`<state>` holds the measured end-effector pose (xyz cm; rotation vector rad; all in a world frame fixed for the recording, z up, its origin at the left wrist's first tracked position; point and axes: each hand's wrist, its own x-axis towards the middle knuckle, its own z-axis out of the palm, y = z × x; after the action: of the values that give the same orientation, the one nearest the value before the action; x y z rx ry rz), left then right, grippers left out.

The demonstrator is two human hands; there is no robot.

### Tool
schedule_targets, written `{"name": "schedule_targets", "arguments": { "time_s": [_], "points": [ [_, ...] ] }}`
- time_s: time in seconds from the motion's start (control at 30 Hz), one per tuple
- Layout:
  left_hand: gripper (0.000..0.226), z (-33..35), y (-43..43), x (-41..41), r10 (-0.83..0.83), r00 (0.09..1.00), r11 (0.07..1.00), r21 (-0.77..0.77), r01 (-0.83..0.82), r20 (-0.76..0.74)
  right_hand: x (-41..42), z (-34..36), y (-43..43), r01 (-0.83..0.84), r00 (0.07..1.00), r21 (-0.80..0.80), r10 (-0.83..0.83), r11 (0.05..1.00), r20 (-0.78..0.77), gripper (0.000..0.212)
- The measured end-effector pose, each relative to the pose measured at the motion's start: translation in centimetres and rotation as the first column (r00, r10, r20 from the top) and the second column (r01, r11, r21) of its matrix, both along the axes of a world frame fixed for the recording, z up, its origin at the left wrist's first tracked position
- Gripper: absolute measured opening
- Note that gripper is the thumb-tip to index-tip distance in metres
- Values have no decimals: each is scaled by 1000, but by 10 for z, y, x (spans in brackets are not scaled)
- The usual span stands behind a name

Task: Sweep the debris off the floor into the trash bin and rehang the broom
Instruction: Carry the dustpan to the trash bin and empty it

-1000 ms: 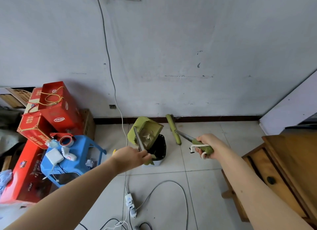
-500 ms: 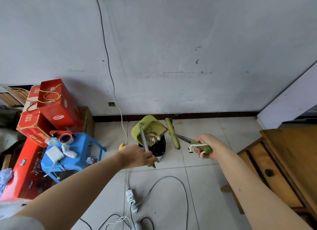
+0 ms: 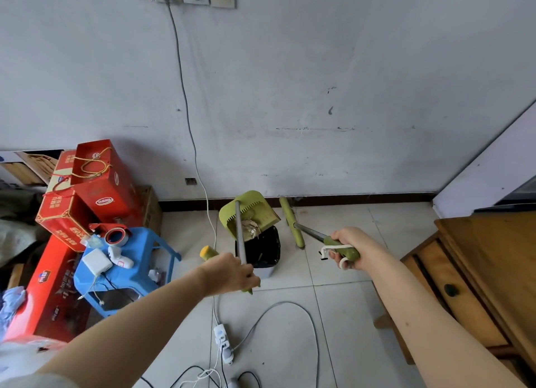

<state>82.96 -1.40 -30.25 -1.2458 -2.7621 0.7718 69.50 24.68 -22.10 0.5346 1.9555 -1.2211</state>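
Debris (image 3: 250, 227), crumpled and pale, sits in the mouth of the green dustpan (image 3: 249, 213), which is tipped up over the open top of the trash bin (image 3: 259, 252), a dark-lined bin standing on the tiled floor (image 3: 342, 324) close to the wall. The left hand (image 3: 230, 273) is clenched around the lower end of the dustpan's grey handle (image 3: 240, 237), fingers wrapped right round it, with a green grip tip poking out below the fist. The right hand (image 3: 352, 248) grasps the green grip of the broom (image 3: 291, 222), fingers closed on it; a white hanging loop (image 3: 333, 250) curls around that grip. From there the broom's metal shaft runs toward the wall, and its long green head lies on the floor just to the right of the bin, near the dark skirting board. To the left of the bin stands a blue plastic stool (image 3: 127, 271) carrying a roll of tape and white chargers, with red cardboard boxes (image 3: 92, 190) stacked behind it. A white power strip (image 3: 222, 340) and loose grey cables lie on the tiles nearer the camera, and one cable climbs the wall to a socket. At the right edge stands a wooden cabinet (image 3: 487, 271) with a dark knob.
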Motion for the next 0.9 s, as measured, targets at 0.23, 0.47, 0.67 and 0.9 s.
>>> {"name": "schedule_targets", "arguments": {
  "time_s": [0.23, 0.47, 0.67, 0.9],
  "points": [
    [40, -11, 33, 30, 119, 993, 993, -22, -118, 27, 8, -2, 10, -5, 1000, 3, 5, 1000, 3, 29],
    [28, -3, 35, 20, 120, 993, 992, -31, -120, -18, 17, -2, 15, -5, 1000, 23, 4, 1000, 14, 29],
    [30, -3, 24, 22, 136, 990, 988, -65, -138, -35, 22, 0, 18, -2, 1000, 19, 2, 1000, 8, 33],
    [24, 13, 26, 24, 71, 997, 992, -103, -74, -31, 22, 10, 14, -1, 999, 4, 1, 1000, -37, 29]
  ]
}}
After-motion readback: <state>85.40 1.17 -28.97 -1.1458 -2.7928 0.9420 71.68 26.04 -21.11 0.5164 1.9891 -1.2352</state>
